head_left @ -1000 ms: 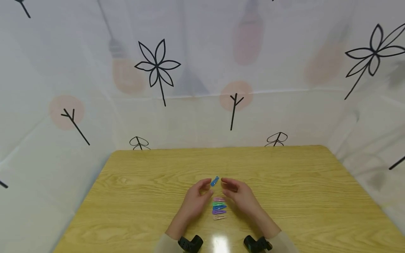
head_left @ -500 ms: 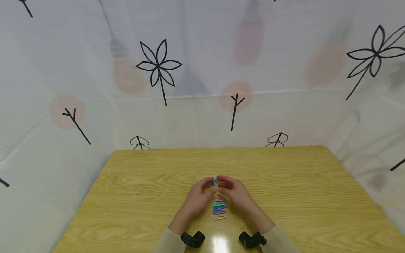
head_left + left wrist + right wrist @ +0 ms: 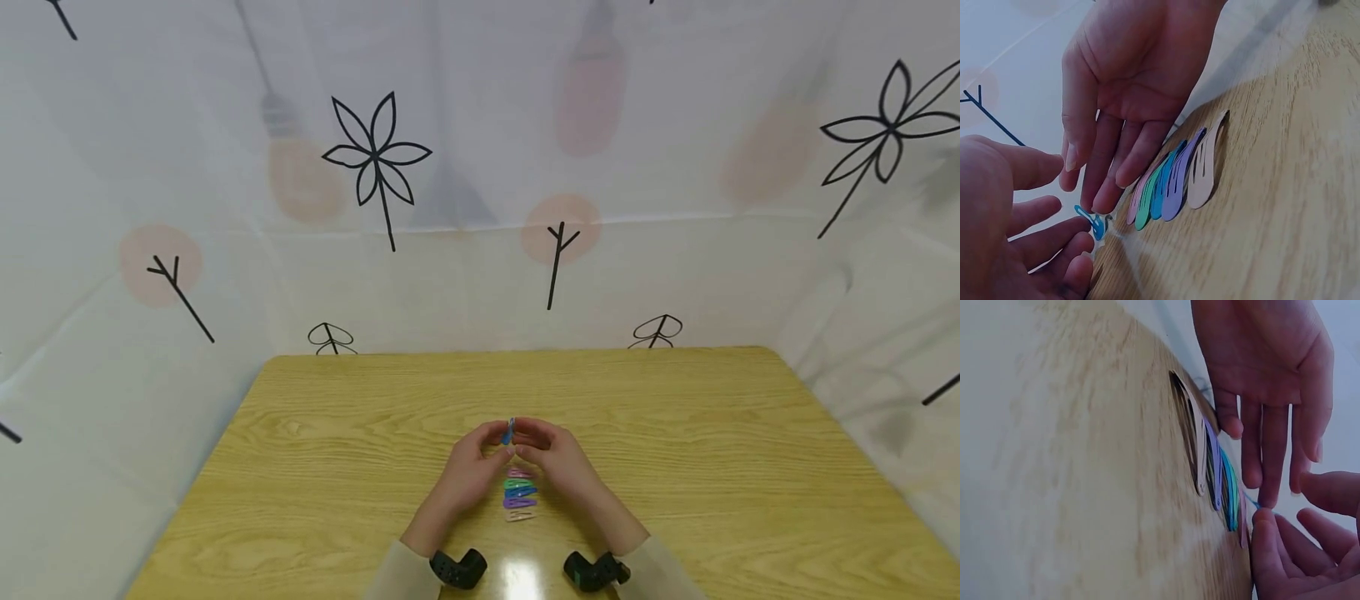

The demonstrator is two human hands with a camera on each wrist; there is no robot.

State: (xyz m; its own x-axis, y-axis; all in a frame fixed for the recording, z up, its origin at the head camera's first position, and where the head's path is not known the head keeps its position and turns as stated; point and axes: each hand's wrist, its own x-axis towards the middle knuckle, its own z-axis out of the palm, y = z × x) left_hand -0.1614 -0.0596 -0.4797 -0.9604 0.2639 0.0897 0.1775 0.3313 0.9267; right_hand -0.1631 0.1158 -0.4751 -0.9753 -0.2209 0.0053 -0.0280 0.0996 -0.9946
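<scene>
A blue snap hair clip (image 3: 508, 432) stands tilted between the fingertips of both hands, just beyond a row of clips. My left hand (image 3: 467, 475) comes from the left, its fingertips touching the clip and its thumb apart from it. From the other side, my right hand (image 3: 562, 467) has extended fingers at the clip; whether they touch it is hard to tell. In the left wrist view the blue clip (image 3: 1094, 225) looks sprung apart. Side by side lie pink, green (image 3: 518, 483), blue, purple (image 3: 519, 502) and beige (image 3: 521, 516) hair clips.
The wood-grain table (image 3: 337, 433) extends to both sides of the hands. A white patterned cloth (image 3: 465, 292) hangs behind and at the sides. Each wrist wears a black camera, the left one (image 3: 459, 569) facing the right one (image 3: 596, 572).
Both hands have drawn closer together around the loose blue hair clip. That clip has turned from lying slanted to a more upright, narrow pose. The row of clips has stayed put.
</scene>
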